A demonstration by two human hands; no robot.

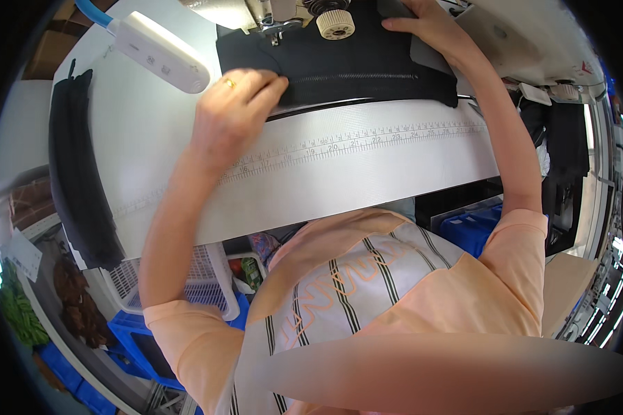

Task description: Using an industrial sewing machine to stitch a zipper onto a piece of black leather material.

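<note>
A black fabric piece with a zipper (353,86) lies under the sewing machine's presser foot (275,31), beside an off-white knob (336,24). My left hand (239,104) has curled fingers pinched at the fabric's left part, by the zipper's left end; its fingertips are partly hidden. My right hand (426,31) reaches to the upper right of the fabric, fingers bent round its edge and a dark grey flat piece (432,55), thumb on top. A printed ruler scale (332,146) runs along the white table in front of the fabric.
A white device (163,52) on a blue cable hangs at upper left. Dark fabric strips (76,166) drape over the left table edge. A white basket (204,277) and blue crates (138,349) sit below. More black fabric (564,166) hangs at right.
</note>
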